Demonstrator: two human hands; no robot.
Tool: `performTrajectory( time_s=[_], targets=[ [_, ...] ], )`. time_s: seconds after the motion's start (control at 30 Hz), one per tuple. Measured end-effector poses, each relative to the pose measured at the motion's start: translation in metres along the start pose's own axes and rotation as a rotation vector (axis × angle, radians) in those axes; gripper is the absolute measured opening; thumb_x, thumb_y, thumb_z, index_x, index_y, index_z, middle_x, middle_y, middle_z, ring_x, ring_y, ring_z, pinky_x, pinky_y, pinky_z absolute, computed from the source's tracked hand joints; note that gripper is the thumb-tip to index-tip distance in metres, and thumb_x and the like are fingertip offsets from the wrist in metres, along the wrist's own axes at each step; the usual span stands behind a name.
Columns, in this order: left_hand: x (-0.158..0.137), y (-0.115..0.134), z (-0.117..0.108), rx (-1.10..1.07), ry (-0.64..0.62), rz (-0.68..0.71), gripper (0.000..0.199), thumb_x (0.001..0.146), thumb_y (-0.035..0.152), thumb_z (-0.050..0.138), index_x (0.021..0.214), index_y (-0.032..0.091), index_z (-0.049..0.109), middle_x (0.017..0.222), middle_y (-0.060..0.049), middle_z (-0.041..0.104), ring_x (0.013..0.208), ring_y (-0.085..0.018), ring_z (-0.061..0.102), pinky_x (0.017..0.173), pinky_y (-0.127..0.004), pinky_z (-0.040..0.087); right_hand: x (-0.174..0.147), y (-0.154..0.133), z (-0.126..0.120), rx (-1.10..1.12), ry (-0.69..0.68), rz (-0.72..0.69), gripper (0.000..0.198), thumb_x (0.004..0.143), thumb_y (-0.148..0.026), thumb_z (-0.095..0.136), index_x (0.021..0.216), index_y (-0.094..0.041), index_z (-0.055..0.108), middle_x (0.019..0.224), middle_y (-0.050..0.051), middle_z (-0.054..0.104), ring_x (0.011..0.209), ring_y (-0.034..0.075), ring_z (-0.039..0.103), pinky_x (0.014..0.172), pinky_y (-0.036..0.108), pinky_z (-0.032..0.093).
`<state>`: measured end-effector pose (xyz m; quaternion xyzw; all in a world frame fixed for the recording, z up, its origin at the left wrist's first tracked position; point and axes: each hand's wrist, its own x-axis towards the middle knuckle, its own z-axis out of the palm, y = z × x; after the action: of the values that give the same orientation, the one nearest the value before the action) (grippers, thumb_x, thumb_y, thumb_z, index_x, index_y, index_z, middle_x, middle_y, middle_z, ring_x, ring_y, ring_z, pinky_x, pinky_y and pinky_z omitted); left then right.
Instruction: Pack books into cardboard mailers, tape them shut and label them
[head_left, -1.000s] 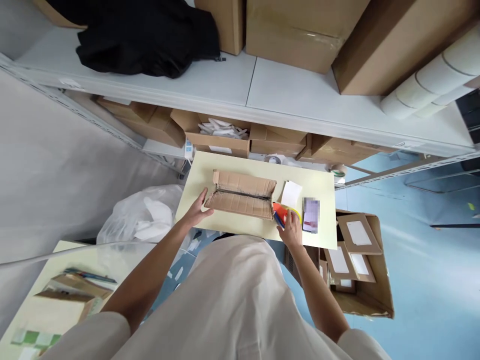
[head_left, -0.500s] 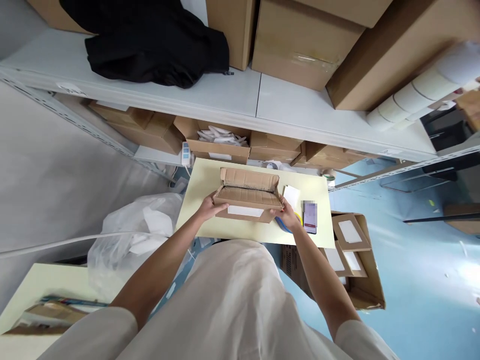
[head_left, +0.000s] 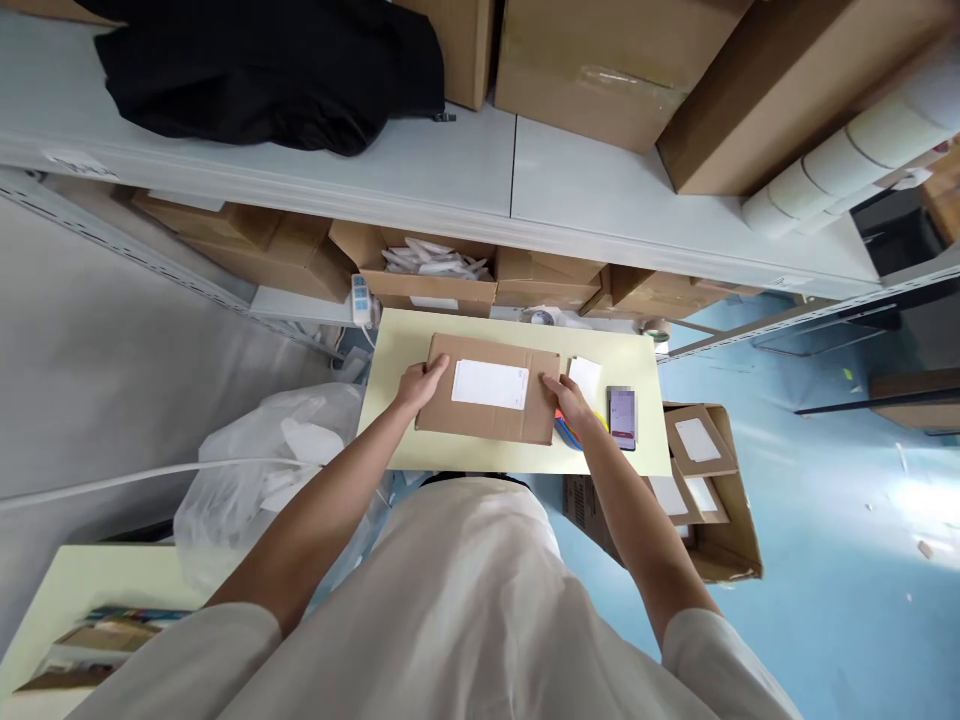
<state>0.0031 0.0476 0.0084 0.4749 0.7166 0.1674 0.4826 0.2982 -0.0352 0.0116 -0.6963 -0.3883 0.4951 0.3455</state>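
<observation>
A brown cardboard box [head_left: 487, 424] is held between my two hands over the pale yellow table [head_left: 390, 340]. Its broad face with a white label [head_left: 489, 384] is turned up toward me. My left hand [head_left: 421, 384] grips the left edge, thumb on top. On the right edge my right hand [head_left: 568, 396] is closed, thumb on top and the other fingers partly hidden. Just beyond that hand lie a blue and yellow ring-shaped item [head_left: 568, 433], partly covered, some white paper slips [head_left: 584, 376] and a phone [head_left: 622, 416].
A large open carton [head_left: 739, 520] with several labelled boxes stands on the floor at right. At left is a clear plastic bag [head_left: 225, 500]. Behind the table runs a grey shelf [head_left: 450, 180] bearing cartons and a black garment [head_left: 285, 80].
Half a second ago the box was tilted with its folded flap side facing up. It has turned so the labelled face shows flat, still in both hands.
</observation>
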Motion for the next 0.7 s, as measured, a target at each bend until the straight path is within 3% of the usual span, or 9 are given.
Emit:
performTrajectory(
  time_s=[0.1, 0.23, 0.33, 0.4, 0.47, 0.6, 0.7],
  targets=[
    [0.011, 0.001, 0.003, 0.053, -0.01, -0.052, 0.063, 0.071, 0.077, 0.049, 0.08, 0.017, 0.063, 0.1, -0.02, 0.07, 0.097, -0.035, 0.066, 0.072, -0.037, 0.047, 0.007, 0.008, 0.008, 0.19, -0.05, 0.129, 0.045, 0.073, -0.049, 0.065, 0.107, -0.021, 0.06, 0.105, 0.008, 0.071, 0.091, 0.022, 0.067, 0.081, 0.034, 0.055],
    [0.021, -0.001, 0.006, 0.182, 0.008, -0.012, 0.066, 0.077, 0.075, 0.042, 0.093, 0.014, 0.064, 0.107, -0.023, 0.068, 0.108, -0.04, 0.062, 0.082, -0.043, 0.047, 0.022, 0.007, 0.023, 0.244, -0.01, 0.158, 0.047, 0.071, -0.051, 0.067, 0.104, -0.019, 0.06, 0.11, 0.008, 0.07, 0.093, 0.021, 0.066, 0.083, 0.033, 0.054],
    [0.02, 0.0, 0.005, 0.277, 0.188, 0.136, 0.068, 0.08, 0.062, 0.05, 0.122, 0.009, 0.054, 0.126, -0.026, 0.058, 0.122, -0.041, 0.052, 0.097, -0.049, 0.042, 0.028, 0.005, 0.03, 0.17, 0.038, 0.13, 0.052, 0.074, -0.056, 0.062, 0.11, -0.017, 0.059, 0.113, 0.01, 0.068, 0.097, 0.021, 0.064, 0.082, 0.033, 0.053],
    [0.016, 0.007, 0.006, 0.333, 0.339, 0.274, 0.075, 0.078, 0.052, 0.056, 0.136, 0.007, 0.04, 0.139, -0.026, 0.046, 0.13, -0.04, 0.043, 0.105, -0.052, 0.035, 0.022, 0.01, 0.025, 0.065, 0.092, 0.062, 0.055, 0.079, -0.056, 0.057, 0.118, -0.017, 0.057, 0.121, 0.011, 0.064, 0.103, 0.021, 0.061, 0.086, 0.032, 0.051],
    [0.01, 0.021, 0.012, 0.395, 0.405, 0.393, 0.076, 0.078, 0.045, 0.058, 0.141, 0.009, 0.035, 0.146, -0.024, 0.039, 0.135, -0.038, 0.036, 0.109, -0.054, 0.031, 0.005, 0.024, 0.011, -0.09, 0.187, -0.025, 0.054, 0.085, -0.055, 0.05, 0.123, -0.017, 0.055, 0.127, 0.013, 0.059, 0.108, 0.022, 0.059, 0.09, 0.033, 0.049],
    [-0.001, 0.067, 0.048, 0.571, 0.29, 0.61, 0.062, 0.083, 0.044, 0.054, 0.137, 0.016, 0.042, 0.15, -0.017, 0.037, 0.14, -0.031, 0.03, 0.112, -0.048, 0.029, -0.044, 0.073, -0.025, -0.522, 0.358, -0.111, 0.041, 0.087, -0.044, 0.053, 0.112, -0.013, 0.059, 0.109, 0.017, 0.063, 0.105, 0.027, 0.058, 0.093, 0.041, 0.045],
    [-0.002, 0.1, 0.088, 0.721, 0.148, 0.744, 0.058, 0.084, 0.048, 0.053, 0.133, 0.017, 0.048, 0.15, -0.014, 0.038, 0.142, -0.029, 0.027, 0.114, -0.044, 0.024, -0.066, 0.107, -0.036, -0.799, 0.28, -0.08, 0.042, 0.081, -0.037, 0.065, 0.112, -0.011, 0.057, 0.103, 0.018, 0.064, 0.101, 0.03, 0.058, 0.089, 0.042, 0.045]
  ],
)
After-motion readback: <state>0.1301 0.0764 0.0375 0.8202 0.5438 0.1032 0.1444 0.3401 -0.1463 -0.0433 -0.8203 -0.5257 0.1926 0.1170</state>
